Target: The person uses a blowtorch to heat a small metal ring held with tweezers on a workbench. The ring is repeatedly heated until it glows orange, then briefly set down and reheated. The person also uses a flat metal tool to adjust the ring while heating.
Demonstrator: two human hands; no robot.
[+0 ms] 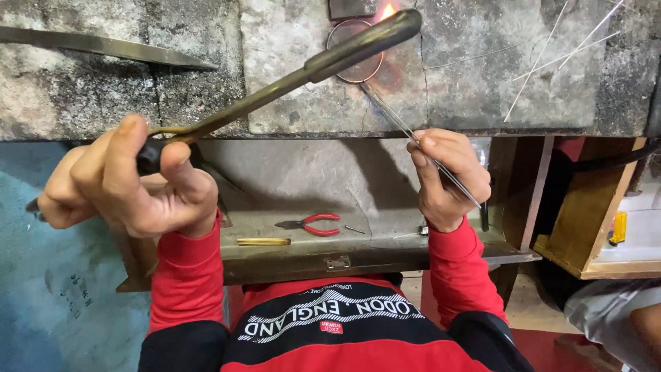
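Head view, looking down on both hands before a grey stone bench [482, 69] that fills the top of the frame. The left hand [131, 179], at left centre, is closed around the black grip of a brass blowtorch [296, 76]; its long tube slants up to the right, and the nozzle ends at upper centre beside a small orange flame [387, 10]. The right hand [447, 176], at right centre, pinches a thin metal rod [413, 134] between thumb and fingers. The rod runs diagonally up and to the left, its far tip meeting a wire ring [354, 52] that lies flat on the stone just below the flame; the stone by the ring glows reddish. Several loose thin rods [544, 55] lie crossed on the bench at upper right. A flat metal blade [103, 47] rests on the stone at upper left. Below the bench edge, a metal tray [303, 255] at centre carries red-handled pliers [313, 223] and a short yellow bar [264, 241], which lie near each other without touching. Both forearms wear red sleeves [186, 275].
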